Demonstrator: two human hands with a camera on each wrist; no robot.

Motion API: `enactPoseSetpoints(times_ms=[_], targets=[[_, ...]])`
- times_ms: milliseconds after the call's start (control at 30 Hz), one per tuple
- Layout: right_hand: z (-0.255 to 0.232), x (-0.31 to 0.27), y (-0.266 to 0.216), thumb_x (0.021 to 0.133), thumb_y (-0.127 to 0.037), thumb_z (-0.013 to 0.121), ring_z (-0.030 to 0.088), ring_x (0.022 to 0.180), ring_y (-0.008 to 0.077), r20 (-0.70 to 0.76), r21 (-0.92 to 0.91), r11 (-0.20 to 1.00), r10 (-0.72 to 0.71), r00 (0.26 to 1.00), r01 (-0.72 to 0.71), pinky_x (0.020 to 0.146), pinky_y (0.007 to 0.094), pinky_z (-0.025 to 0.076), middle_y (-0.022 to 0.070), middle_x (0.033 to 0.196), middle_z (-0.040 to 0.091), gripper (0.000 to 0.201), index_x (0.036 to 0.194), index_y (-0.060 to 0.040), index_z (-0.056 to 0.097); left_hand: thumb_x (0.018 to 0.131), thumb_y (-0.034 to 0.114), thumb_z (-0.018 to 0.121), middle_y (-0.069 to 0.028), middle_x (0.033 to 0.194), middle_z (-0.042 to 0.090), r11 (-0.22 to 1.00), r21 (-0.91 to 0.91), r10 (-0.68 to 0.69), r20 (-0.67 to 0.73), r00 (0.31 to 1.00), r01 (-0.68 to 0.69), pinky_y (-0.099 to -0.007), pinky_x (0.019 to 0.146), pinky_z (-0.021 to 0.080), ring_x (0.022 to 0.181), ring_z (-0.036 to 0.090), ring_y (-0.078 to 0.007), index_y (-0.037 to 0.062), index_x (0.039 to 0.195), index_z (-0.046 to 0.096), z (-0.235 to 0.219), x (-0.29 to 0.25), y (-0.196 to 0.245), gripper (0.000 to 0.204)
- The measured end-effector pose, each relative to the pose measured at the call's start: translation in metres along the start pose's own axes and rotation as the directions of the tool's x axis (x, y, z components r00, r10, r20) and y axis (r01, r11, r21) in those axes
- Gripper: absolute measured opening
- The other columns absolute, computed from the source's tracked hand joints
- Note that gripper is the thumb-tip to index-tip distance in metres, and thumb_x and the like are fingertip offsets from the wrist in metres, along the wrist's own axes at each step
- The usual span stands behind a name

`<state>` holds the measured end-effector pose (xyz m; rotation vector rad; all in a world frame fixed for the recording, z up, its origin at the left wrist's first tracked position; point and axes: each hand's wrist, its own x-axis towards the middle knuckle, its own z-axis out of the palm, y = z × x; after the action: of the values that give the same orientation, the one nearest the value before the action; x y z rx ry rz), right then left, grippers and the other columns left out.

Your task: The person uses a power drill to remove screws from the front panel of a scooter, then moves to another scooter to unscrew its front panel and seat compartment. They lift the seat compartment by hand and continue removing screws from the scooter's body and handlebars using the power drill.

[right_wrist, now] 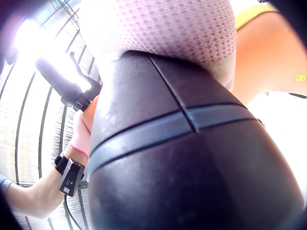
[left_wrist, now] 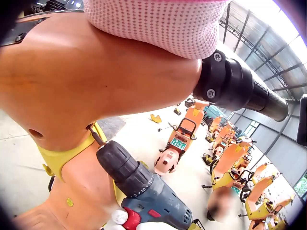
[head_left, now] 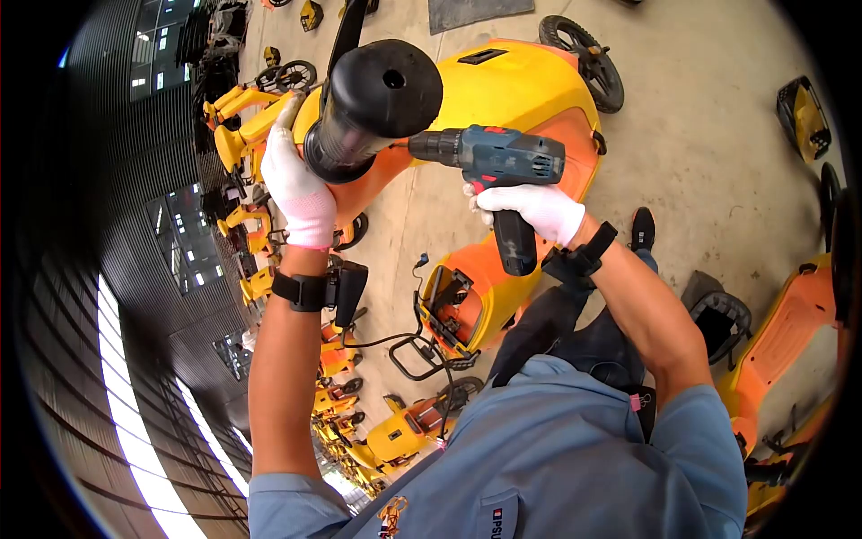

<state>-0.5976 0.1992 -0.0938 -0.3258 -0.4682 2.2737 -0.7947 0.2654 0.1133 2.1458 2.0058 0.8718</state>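
Note:
My right hand (head_left: 532, 208), in a white glove, grips a blue-black cordless drill (head_left: 510, 160) by its handle. The left wrist view shows the drill's chuck (left_wrist: 117, 160) and a thin bit (left_wrist: 97, 138), its tip at a hole under the orange front panel (left_wrist: 105, 81) of a scooter. Another hole (left_wrist: 36, 132) lies beside it in the same panel. My gloved left hand (head_left: 296, 180) rests against the scooter's front, next to the black handlebar grip (head_left: 386, 90); one finger stretches straight up, the others are hidden. The drill's black handle (right_wrist: 192, 177) fills the right wrist view.
Yellow bodywork (head_left: 521, 81) of the scooter extends behind the drill. Rows of orange and yellow scooters (left_wrist: 180, 139) stand around the hall. A loose wheel (head_left: 584, 63) lies on the concrete floor, and a black basket-like part (head_left: 718, 323) is beside my legs. A cable (head_left: 382, 341) runs from my left wrist.

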Motion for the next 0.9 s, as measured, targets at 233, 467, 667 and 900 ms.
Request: enactPoseSetpoints(times_ms=[233,467,667,900], targets=[[-0.002,0.0,-0.001,0.088,-0.007,0.067,0.06,0.075,0.0098,0.012,0.025,1.0,0.014,1.0,-0.014,0.07,0.0268,0.051,0.0014,0.096,0.064,0.025,0.112,-0.0041,0.062,0.102,0.021,0.03,-0.018,0.13,0.063,0.995,-0.089,-0.039,-0.017,0.999,0.037,-0.0345,0.109,0.04,0.122,0.058,-0.0246,-0.0087,0.129,0.06,0.003,-0.002,0.008,0.05],[-0.002,0.0,-0.004,0.086,-0.006,0.07,0.062,0.077,0.0112,-0.008,0.07,0.997,0.039,0.999,-0.039,0.07,0.0283,0.053,0.0026,0.096,0.066,0.028,0.113,-0.0031,0.063,0.103,0.022,0.03,-0.0174,0.128,0.063,0.99,-0.139,-0.013,-0.021,1.0,0.01,-0.0348,0.108,0.041,0.12,0.059,-0.024,-0.0081,0.129,0.059,0.002,-0.002,-0.002,0.049],[-0.012,0.006,-0.009,0.088,-0.005,0.067,0.061,0.081,0.0113,0.086,0.035,0.998,0.054,0.995,-0.057,0.072,0.0288,0.053,0.0023,0.099,0.064,0.029,0.116,-0.0035,0.06,0.103,0.021,0.03,-0.0173,0.13,0.062,0.968,-0.226,-0.115,-0.025,0.993,0.106,-0.0349,0.108,0.04,0.121,0.058,-0.0237,-0.0073,0.13,0.058,-0.002,-0.002,-0.013,0.048],[-0.013,0.009,-0.015,0.088,-0.006,0.067,0.061,0.076,0.0114,0.091,0.071,0.984,0.159,0.983,-0.166,0.07,0.0292,0.054,0.0025,0.094,0.064,0.028,0.115,-0.0029,0.06,0.099,0.014,0.043,-0.0183,0.128,0.063,0.992,-0.124,-0.016,-0.01,1.0,0.015,-0.0338,0.104,0.045,0.118,0.061,-0.026,-0.007,0.131,0.057,-0.005,-0.006,-0.002,0.041]])
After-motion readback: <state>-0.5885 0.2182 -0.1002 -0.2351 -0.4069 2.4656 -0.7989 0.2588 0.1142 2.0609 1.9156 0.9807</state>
